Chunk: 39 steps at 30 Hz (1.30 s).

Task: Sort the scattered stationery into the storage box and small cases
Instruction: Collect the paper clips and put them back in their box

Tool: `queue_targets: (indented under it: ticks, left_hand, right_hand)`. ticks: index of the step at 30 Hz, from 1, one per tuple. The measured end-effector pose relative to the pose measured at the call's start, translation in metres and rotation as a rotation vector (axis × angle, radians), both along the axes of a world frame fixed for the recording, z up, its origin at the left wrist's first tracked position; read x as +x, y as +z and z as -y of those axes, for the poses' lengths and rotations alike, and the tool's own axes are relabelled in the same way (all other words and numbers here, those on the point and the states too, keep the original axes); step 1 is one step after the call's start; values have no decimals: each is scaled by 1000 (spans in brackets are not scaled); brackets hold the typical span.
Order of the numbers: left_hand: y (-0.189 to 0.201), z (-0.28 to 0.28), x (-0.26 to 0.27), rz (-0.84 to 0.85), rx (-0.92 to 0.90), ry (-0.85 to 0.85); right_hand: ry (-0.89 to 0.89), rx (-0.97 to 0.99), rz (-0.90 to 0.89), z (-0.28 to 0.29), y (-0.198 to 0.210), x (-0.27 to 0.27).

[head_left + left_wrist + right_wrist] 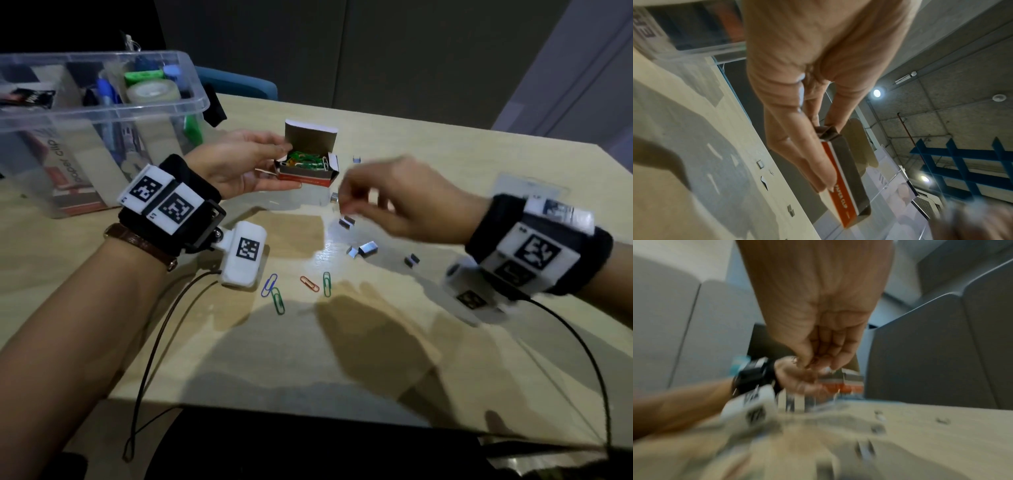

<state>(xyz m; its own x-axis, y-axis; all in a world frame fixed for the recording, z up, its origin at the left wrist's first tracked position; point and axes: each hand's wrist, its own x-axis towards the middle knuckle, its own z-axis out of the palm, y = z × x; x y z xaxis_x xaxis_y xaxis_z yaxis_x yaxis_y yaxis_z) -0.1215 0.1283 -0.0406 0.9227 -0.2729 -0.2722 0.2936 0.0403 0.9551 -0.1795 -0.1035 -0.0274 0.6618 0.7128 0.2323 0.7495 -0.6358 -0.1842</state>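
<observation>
Clip box (307, 163), centre of head view: open card carton, light, thin-walled, crushes easily. Left hand (236, 164) grip is closed round its base and end; support from below, no squeeze. Right hand (387, 195), right of centre: fingers curled, blurred; contents cannot be told. Loose paper clips (310, 283), lower centre on counter (445, 342): thin, slippery wire; pinch by the loop. Storage box (102, 113) upper left.

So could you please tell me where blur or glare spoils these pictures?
Head view: right hand motion-blurred, glare on the table. Left wrist view: box fairly sharp, ceiling lights flare. Right wrist view: smeared throughout, fingers indistinct.
</observation>
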Motion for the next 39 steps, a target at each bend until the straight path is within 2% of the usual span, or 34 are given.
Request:
queue_targets:
  ticks: [2, 6, 9, 14, 21, 23, 27, 30, 33, 36, 39]
  left_hand:
    - [-2, 4, -1, 16, 5, 4]
    - [-2, 12, -4, 34, -32, 8]
    - [0, 15, -6, 51, -62, 30]
    - [0, 16, -5, 25, -86, 77]
    - [1, 12, -1, -5, -135, 139]
    - [1, 11, 0, 3, -129, 147]
    - [2, 11, 1, 44, -92, 153]
    - [3, 7, 1, 69, -89, 153]
    - [7, 2, 0, 81, -108, 175]
    - [12, -4, -1, 82, -106, 184]
    - [17, -8, -3, 79, -93, 186]
  right_hand:
    - [-119, 80, 90, -12, 17, 15]
    - [-264, -33, 246, -35, 20, 37]
    - [-325, -30, 275, -43, 17, 47]
    - [-379, -60, 319, -45, 21, 53]
    - [-343, -125, 320, -43, 19, 57]
    - [-355, -51, 315, -40, 24, 54]
    - [-383, 254, 356, -31, 34, 42]
    - [-182, 307, 272, -29, 31, 26]
    - [141, 37, 90, -32, 14, 8]
    - [389, -261, 13, -39, -16, -1]
    - [517, -321, -89, -48, -39, -7]
